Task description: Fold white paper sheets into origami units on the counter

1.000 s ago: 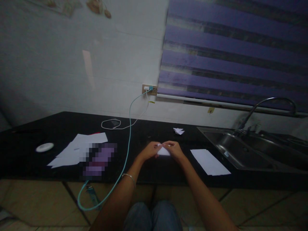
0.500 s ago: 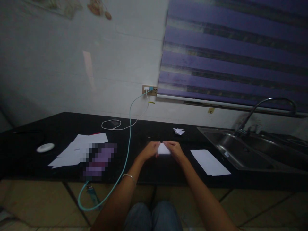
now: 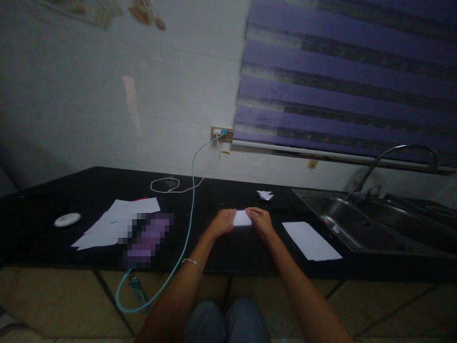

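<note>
A small piece of folded white paper (image 3: 242,218) is held between my two hands, just over the black counter. My left hand (image 3: 223,222) is closed on its left edge, thumb on top. At the right edge, my right hand (image 3: 260,221) grips the same paper with fingers curled. The undersides of both hands are hidden. Beyond them lies a folded paper figure (image 3: 265,195) with pointed parts. A flat white sheet (image 3: 311,240) rests to the right of my right hand.
Several loose white sheets (image 3: 103,224) lie at the left, by a white round object (image 3: 67,219) and a blurred purple item (image 3: 148,240). A teal cable (image 3: 192,209) runs from the wall outlet (image 3: 228,135) across the counter and over its front edge. The steel sink (image 3: 352,221) is at right.
My fingers have shifted slightly on the paper, the right ones curling more around its edge. The paper looks slightly higher and flatter. Everything else stays in place.
</note>
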Demonstrator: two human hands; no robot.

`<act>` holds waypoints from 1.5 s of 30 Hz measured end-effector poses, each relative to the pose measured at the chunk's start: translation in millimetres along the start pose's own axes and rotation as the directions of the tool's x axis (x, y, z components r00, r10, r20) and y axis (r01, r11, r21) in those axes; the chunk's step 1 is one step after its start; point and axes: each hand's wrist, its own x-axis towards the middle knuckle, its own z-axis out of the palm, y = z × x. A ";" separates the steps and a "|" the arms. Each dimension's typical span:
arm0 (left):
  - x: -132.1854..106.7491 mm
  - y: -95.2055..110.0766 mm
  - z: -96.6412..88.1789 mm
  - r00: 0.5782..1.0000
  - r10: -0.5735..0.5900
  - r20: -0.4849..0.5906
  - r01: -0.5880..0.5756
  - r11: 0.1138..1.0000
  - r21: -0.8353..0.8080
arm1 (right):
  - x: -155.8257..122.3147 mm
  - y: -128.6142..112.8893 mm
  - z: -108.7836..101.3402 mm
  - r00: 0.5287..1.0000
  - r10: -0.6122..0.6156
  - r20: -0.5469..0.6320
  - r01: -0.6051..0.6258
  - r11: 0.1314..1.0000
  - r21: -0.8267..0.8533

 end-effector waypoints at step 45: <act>7.4 1.6 -5.0 0.971 -0.046 -0.235 -0.005 0.977 -0.213 | -16.6 -18.3 6.3 0.943 0.002 0.332 0.052 0.987 -0.154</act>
